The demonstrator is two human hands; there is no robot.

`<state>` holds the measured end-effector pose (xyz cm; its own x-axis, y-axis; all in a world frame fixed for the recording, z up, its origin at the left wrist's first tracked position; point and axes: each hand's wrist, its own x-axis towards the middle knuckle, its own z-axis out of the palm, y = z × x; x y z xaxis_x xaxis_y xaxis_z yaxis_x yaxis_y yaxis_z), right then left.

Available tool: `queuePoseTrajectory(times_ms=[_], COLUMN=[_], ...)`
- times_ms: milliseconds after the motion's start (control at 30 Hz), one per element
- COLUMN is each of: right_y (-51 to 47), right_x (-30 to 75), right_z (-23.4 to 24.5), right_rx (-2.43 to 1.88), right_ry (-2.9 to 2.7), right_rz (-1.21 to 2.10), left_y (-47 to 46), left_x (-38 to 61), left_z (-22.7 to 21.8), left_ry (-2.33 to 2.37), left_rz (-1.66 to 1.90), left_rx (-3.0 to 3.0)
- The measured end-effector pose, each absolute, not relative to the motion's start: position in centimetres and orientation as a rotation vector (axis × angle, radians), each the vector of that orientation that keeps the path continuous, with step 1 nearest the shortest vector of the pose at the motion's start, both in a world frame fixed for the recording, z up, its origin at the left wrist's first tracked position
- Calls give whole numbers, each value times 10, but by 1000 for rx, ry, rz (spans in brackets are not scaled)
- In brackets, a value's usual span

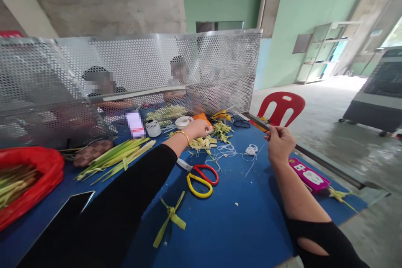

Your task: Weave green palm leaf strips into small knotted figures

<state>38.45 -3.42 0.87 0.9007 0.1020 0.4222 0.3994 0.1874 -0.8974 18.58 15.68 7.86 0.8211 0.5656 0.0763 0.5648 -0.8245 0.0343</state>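
White string [256,158], likely limp and light, pinched end-on by right hand [278,143] centre-right; left hand [199,128] over leaf strips [204,142], grip unclear.

Blue table [238,226]: two scissors, red-handled pair [207,173], yellow-handled pair [199,187]; one white string [251,149], coiled. Beyond table: one red plastic chair [282,106].

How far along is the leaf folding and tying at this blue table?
Done, apparently: one knotted leaf strip lies on the table. In hand: right hand pinches white string, left hand reaches the leaf scraps. Left: a bundle of long leaves and a red bag of more, untouched.
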Motion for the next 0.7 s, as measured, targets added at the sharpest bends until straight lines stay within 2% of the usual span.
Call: queuePoseTrajectory(times_ms=[200, 433, 700], right_y=[-31, -30, -27], right_x=[385, 384, 354], right_z=[3, 1, 0], right_rx=[-1444, -1506, -1645], right_ry=[-479, -541, -975], right_rz=[-182, -98, 145], left_y=[152, 127, 114], left_x=[162, 173, 143], left_z=[60, 29, 46], left_ry=[1131, 686, 757], left_rz=[103, -18, 97], left_rx=[2873, 2704, 2601])
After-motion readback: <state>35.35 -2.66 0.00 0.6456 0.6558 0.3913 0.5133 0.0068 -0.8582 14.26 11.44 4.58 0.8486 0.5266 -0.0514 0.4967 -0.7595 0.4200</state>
